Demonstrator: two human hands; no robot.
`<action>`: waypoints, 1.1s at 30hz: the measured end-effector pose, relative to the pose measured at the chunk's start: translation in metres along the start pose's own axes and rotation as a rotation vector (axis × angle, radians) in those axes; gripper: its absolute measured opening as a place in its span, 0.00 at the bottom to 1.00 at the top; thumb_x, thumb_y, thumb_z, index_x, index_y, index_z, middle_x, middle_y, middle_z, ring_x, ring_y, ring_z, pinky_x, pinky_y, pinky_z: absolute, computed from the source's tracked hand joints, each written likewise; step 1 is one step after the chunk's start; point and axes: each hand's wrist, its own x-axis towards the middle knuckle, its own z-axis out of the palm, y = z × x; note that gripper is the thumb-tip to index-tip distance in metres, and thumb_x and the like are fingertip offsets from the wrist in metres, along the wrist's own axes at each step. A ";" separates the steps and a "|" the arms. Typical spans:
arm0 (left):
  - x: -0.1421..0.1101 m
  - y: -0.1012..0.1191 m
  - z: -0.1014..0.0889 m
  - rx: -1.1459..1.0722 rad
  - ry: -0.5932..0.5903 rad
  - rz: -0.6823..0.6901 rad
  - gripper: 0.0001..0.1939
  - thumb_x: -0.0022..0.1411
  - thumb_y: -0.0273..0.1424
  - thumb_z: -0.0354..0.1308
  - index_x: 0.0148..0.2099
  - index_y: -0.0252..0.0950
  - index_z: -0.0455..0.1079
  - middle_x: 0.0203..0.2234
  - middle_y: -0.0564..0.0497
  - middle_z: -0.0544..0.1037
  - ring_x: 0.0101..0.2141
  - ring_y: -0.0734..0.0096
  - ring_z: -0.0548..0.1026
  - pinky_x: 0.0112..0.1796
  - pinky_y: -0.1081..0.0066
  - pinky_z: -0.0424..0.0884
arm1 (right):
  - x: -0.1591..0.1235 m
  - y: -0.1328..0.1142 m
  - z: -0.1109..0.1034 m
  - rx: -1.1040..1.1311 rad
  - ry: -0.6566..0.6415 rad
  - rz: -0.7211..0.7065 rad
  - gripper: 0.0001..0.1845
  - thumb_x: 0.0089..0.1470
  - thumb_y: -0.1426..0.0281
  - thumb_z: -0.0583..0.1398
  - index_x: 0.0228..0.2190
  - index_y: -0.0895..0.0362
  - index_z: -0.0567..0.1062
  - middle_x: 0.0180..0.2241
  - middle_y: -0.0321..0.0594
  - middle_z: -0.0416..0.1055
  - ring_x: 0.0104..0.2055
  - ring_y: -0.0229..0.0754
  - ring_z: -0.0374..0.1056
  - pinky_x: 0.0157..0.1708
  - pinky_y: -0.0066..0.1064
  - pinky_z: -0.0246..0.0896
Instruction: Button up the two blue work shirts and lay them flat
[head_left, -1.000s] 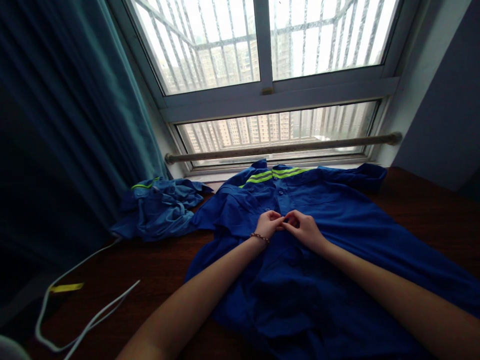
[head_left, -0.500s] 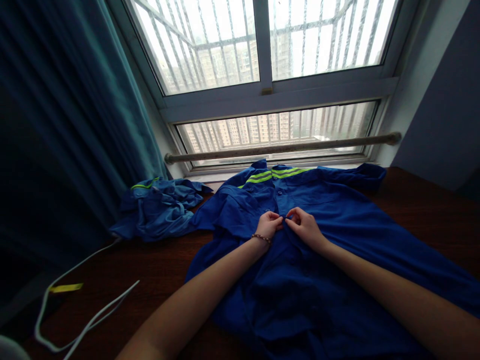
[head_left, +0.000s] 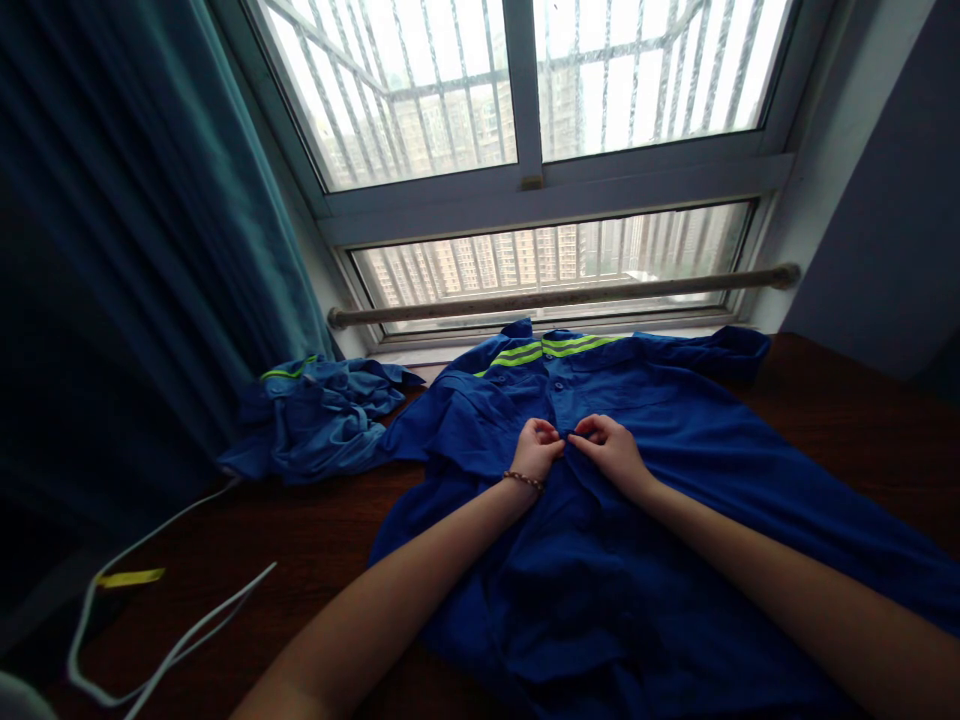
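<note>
A blue work jacket (head_left: 645,400) with yellow-green and grey reflective stripes lies spread over a dark wooden table, its collar end toward the window. My left hand (head_left: 538,447) pinches the front edge of the jacket near its middle. Opposite it, almost fingertip to fingertip, my right hand (head_left: 606,450) pinches the same front placket. Whatever small part sits between the fingertips is hidden. Above the hands a dark button (head_left: 559,386) shows on the placket. A beaded bracelet circles my left wrist.
To the left lies a crumpled blue garment (head_left: 322,415) with a yellow-green stripe. A white cable (head_left: 176,655) with a yellow tag (head_left: 131,578) runs over the table (head_left: 315,540). Behind are a window, a horizontal rail (head_left: 562,298) and a blue curtain (head_left: 187,200) at left.
Both hands stay at the same spot on the placket; only the fingers shift very slightly. The jacket lies as before.
</note>
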 end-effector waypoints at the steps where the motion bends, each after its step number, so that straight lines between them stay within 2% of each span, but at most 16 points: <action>1: 0.000 0.000 0.000 -0.008 -0.020 0.006 0.16 0.39 0.15 0.57 0.28 0.35 0.56 0.16 0.61 0.66 0.16 0.81 0.65 0.21 0.79 0.64 | 0.001 0.002 0.000 0.031 -0.020 0.027 0.12 0.43 0.62 0.58 0.26 0.58 0.71 0.23 0.36 0.67 0.21 0.35 0.61 0.23 0.27 0.56; 4: -0.001 0.000 0.000 -0.002 -0.079 0.036 0.16 0.40 0.14 0.55 0.29 0.35 0.55 0.15 0.61 0.65 0.15 0.82 0.64 0.19 0.80 0.60 | 0.003 0.005 0.001 0.135 -0.077 0.099 0.14 0.43 0.60 0.58 0.25 0.59 0.71 0.18 0.34 0.65 0.16 0.34 0.58 0.17 0.26 0.52; 9: -0.002 0.000 -0.001 0.056 -0.126 0.070 0.16 0.38 0.15 0.54 0.29 0.35 0.56 0.16 0.61 0.65 0.15 0.83 0.62 0.18 0.81 0.56 | 0.006 0.004 -0.002 0.311 -0.144 0.240 0.14 0.38 0.60 0.61 0.22 0.60 0.69 0.17 0.32 0.62 0.16 0.31 0.55 0.15 0.24 0.50; 12: -0.003 0.001 -0.001 0.079 -0.143 0.077 0.16 0.37 0.14 0.53 0.29 0.35 0.56 0.16 0.61 0.65 0.16 0.82 0.63 0.18 0.81 0.56 | 0.006 0.004 -0.002 0.312 -0.162 0.265 0.14 0.39 0.61 0.61 0.23 0.60 0.70 0.16 0.32 0.62 0.16 0.31 0.55 0.15 0.24 0.49; 14: -0.003 0.001 -0.001 0.104 -0.127 0.076 0.16 0.36 0.14 0.52 0.28 0.36 0.56 0.16 0.61 0.65 0.16 0.81 0.63 0.18 0.80 0.56 | 0.004 0.004 -0.001 0.212 -0.130 0.196 0.13 0.41 0.61 0.60 0.24 0.59 0.70 0.18 0.34 0.64 0.17 0.33 0.56 0.16 0.25 0.51; 18: -0.003 -0.002 -0.001 0.145 -0.064 0.084 0.14 0.39 0.15 0.53 0.29 0.35 0.56 0.15 0.61 0.64 0.16 0.80 0.64 0.19 0.79 0.58 | -0.001 -0.002 -0.001 -0.102 0.007 -0.099 0.08 0.47 0.66 0.57 0.23 0.58 0.71 0.25 0.38 0.66 0.24 0.36 0.61 0.26 0.29 0.56; 20: -0.002 -0.004 -0.001 0.148 -0.043 0.113 0.14 0.40 0.17 0.55 0.29 0.35 0.58 0.16 0.61 0.64 0.17 0.81 0.64 0.20 0.79 0.59 | -0.004 -0.005 -0.001 -0.182 0.022 -0.186 0.06 0.48 0.69 0.56 0.24 0.57 0.70 0.26 0.38 0.65 0.25 0.36 0.61 0.29 0.29 0.57; 24: -0.001 -0.006 -0.002 0.118 -0.027 0.112 0.14 0.41 0.18 0.59 0.30 0.34 0.59 0.17 0.60 0.65 0.18 0.81 0.65 0.22 0.80 0.61 | -0.006 -0.010 -0.001 -0.197 -0.001 -0.196 0.02 0.46 0.73 0.56 0.26 0.57 0.69 0.27 0.37 0.64 0.26 0.36 0.61 0.28 0.28 0.57; 30: 0.001 -0.006 -0.002 0.032 -0.025 0.058 0.13 0.42 0.21 0.60 0.29 0.34 0.59 0.17 0.59 0.65 0.18 0.81 0.65 0.21 0.79 0.62 | -0.004 -0.007 0.000 -0.162 -0.004 -0.179 0.02 0.45 0.74 0.57 0.26 0.57 0.69 0.26 0.35 0.64 0.27 0.36 0.61 0.28 0.27 0.57; 33: 0.002 -0.005 -0.002 0.041 -0.016 0.053 0.13 0.41 0.19 0.59 0.28 0.34 0.59 0.17 0.59 0.64 0.18 0.82 0.64 0.21 0.80 0.60 | -0.005 -0.008 -0.001 -0.152 -0.013 -0.197 0.03 0.45 0.74 0.58 0.27 0.57 0.69 0.26 0.35 0.64 0.27 0.36 0.61 0.28 0.27 0.57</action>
